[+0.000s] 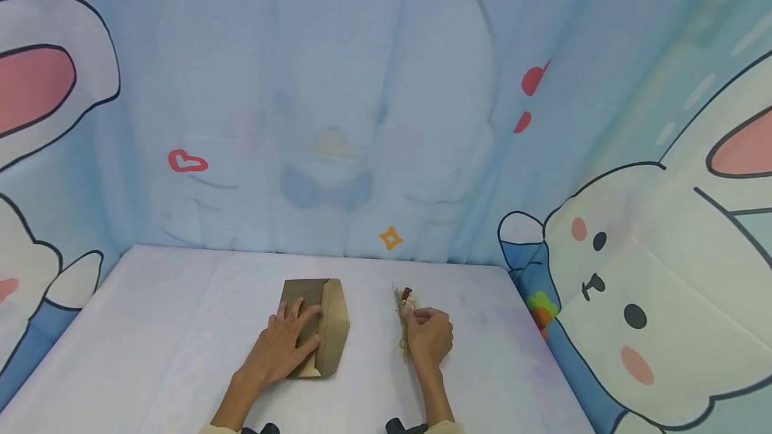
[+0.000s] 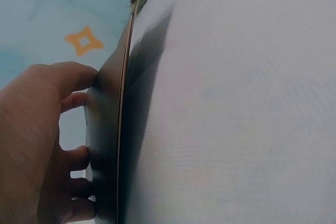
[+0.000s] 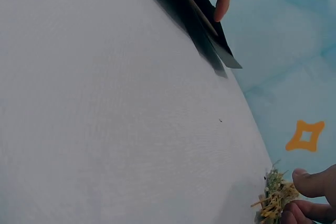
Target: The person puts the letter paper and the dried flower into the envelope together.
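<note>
A brown kraft-paper envelope lies on the white table, its flap side toward the right. My left hand rests on it with spread fingers, and in the left wrist view the fingertips touch the upper face of the envelope. To the right, a small bunch of dried flowers has pale stems and a dark red bloom near its far end. Thumb and fingers of my right hand pinch this bunch along its right side. In the right wrist view, straw-coloured stems and greenish sprigs of the bunch show beside the thumb.
The white tabletop ends at the back against a light blue curtain printed with cartoon rabbits. A strip of bare cloth separates the envelope from the dried flowers. A tiny dark speck lies on the cloth.
</note>
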Demonstrator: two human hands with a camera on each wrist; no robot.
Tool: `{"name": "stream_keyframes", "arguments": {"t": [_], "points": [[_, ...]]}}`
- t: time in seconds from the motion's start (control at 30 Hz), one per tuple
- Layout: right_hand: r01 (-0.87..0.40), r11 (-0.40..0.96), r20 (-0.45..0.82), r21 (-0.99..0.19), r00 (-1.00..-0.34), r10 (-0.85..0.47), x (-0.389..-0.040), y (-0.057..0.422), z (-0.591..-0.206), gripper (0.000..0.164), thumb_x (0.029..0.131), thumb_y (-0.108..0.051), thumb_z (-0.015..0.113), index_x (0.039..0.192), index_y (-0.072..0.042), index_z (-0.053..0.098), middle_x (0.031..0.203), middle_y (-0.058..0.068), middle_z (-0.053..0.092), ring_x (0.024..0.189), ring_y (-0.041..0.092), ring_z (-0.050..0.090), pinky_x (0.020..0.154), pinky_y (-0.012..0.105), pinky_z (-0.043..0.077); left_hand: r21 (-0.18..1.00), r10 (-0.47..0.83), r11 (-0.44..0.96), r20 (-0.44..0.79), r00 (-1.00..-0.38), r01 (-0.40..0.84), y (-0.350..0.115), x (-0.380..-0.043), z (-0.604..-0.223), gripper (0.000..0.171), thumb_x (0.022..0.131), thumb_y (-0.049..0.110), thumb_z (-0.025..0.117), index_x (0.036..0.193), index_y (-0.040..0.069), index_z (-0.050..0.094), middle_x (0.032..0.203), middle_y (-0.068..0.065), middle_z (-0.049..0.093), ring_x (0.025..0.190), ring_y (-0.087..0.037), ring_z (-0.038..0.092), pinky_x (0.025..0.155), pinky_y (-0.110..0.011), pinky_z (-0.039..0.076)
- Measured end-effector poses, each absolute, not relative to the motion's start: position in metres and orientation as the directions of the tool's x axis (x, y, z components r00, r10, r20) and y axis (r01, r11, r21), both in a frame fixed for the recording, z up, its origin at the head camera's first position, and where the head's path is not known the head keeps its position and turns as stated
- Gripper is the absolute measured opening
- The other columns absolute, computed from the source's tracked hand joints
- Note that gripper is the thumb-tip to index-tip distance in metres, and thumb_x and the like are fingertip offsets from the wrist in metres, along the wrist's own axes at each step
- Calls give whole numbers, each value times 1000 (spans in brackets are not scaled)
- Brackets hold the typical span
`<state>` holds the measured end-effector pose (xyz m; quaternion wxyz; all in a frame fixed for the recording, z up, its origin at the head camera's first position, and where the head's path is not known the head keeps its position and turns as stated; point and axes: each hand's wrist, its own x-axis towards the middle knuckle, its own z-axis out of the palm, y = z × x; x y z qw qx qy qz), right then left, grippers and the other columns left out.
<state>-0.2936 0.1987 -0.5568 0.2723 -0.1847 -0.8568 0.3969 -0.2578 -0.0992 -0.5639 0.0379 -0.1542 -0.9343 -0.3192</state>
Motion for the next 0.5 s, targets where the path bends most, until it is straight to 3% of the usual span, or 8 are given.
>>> {"name": "stream_keyframes", "arguments": {"t": [0.5], "points": [[156,621,291,-768,-779,555,-294,199,-566,19,88,-17,90,86,2,85,72,15,77,61,28,70,56,40,49,577,272,749,182,-945,326,-98,-258,-565,53,108,38,64,159,27,54,172,-29,40,156,-69,30,106,-81,48]]}}
